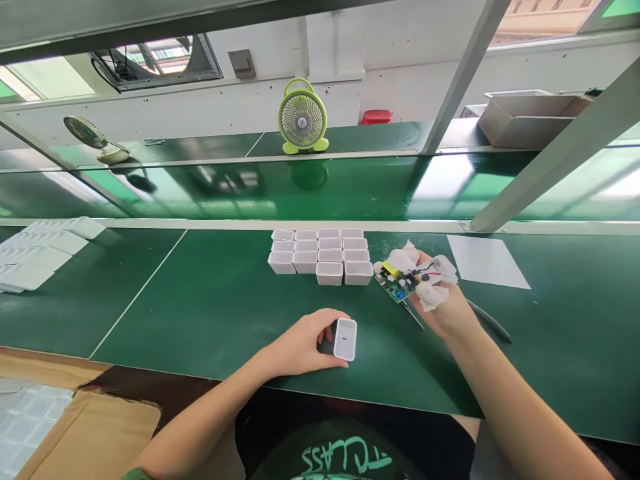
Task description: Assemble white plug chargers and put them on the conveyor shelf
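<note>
My left hand point(305, 347) rests on the green bench and grips a small white charger shell point(345, 339) by its side, its end cap facing me. My right hand point(440, 300), with white tape wrapped around the fingertips, holds a green circuit board point(397, 281) with a yellow part and red and black wires, raised a little above the bench. Just beyond both hands stands a block of several white open shells point(323, 257) in neat rows.
Dark tweezers point(487, 323) lie under my right wrist. A white sheet point(485, 261) lies right of it. White trays point(35, 252) are stacked at far left. A green fan point(303, 123) and a grey bin point(525, 119) stand past the belt. A cardboard box point(75, 427) sits below left.
</note>
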A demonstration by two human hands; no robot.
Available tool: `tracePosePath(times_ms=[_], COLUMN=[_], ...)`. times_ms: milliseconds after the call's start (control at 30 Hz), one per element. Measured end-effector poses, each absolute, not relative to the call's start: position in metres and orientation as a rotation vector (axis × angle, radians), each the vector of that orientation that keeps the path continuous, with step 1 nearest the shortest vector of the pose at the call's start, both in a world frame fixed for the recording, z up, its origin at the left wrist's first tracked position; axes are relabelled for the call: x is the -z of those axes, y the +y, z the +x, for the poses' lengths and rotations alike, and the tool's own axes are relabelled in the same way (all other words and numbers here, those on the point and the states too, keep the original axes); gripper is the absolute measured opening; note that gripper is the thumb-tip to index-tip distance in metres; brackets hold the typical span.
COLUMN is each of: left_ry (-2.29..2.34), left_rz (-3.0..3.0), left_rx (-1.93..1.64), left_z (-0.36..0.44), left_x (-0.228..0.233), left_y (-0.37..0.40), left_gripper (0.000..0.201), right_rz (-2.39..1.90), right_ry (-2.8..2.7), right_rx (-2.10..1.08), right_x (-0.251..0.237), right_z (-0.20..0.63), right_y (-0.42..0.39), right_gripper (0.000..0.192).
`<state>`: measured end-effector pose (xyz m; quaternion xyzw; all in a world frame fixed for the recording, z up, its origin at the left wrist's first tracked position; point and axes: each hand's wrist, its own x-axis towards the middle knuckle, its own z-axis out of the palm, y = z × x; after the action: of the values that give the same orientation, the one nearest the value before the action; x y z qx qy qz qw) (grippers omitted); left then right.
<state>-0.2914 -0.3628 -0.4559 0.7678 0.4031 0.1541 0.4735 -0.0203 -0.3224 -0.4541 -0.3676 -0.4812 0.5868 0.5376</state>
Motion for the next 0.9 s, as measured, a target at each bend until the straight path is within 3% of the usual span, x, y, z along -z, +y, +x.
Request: tracePosePath(times_ms=[167, 333, 900], left_ry=[0.892, 0.799, 0.609], left_rz=[2.060, 2.052, 2.110], left_rx=[-0.748, -1.034, -0.942], left_z=[-0.270, -0.260, -0.282], left_x=[0.440, 0.454, 0.456], left_y=[-0.335, -0.315, -0.318], left_gripper=[0.055, 0.060, 0.072], right_rz=[-0.843, -0.792, -0.853], right_ry=[-1.184, -1.334, -1.499], right_rx=[-1.329, -1.240, -1.091], right_x=[0.448, 0.449, 0.459], right_z=[-0.021, -0.028, -0.034], right_y=[-0.329, -0.340, -0.357], right_gripper=[0.069, 0.068, 0.073])
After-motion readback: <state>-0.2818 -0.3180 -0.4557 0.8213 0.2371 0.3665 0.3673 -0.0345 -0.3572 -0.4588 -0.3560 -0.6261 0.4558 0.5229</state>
